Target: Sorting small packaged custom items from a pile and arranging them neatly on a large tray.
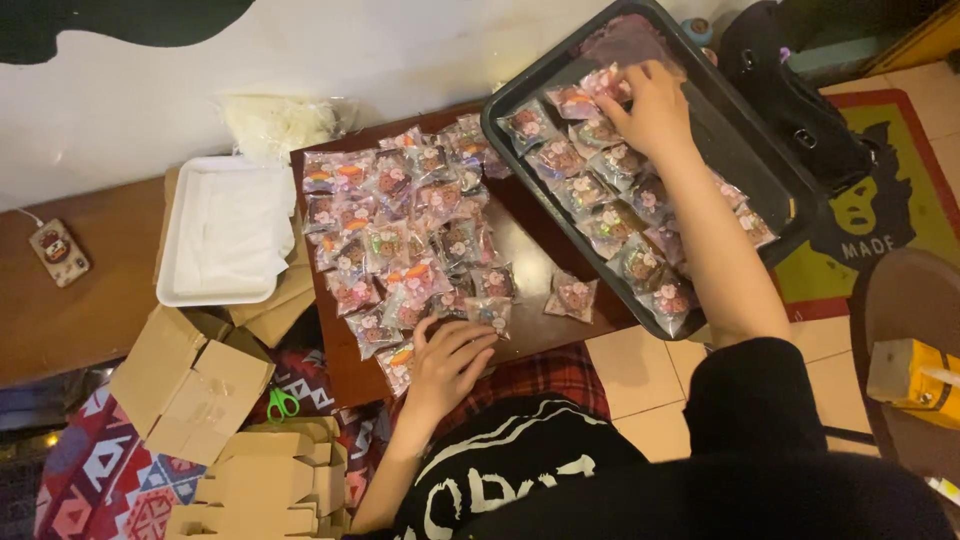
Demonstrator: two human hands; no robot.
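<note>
Small clear cellophane packets [400, 240], each showing a round decorated cookie in pink, brown or orange, are lying in overlapping rows on a dark wooden board [520, 250]; roughly thirty there, too crowded for an exact count. About fifteen more are sitting in one black baking tray [760, 160] tilted at the board's right. The right hand [655, 105] is reaching into the tray, fingers closing on a tray packet [605, 82]. The left hand [450, 360] is resting with fingers spread on the nearest packets. One single packet [573, 296] is lying apart.
</note>
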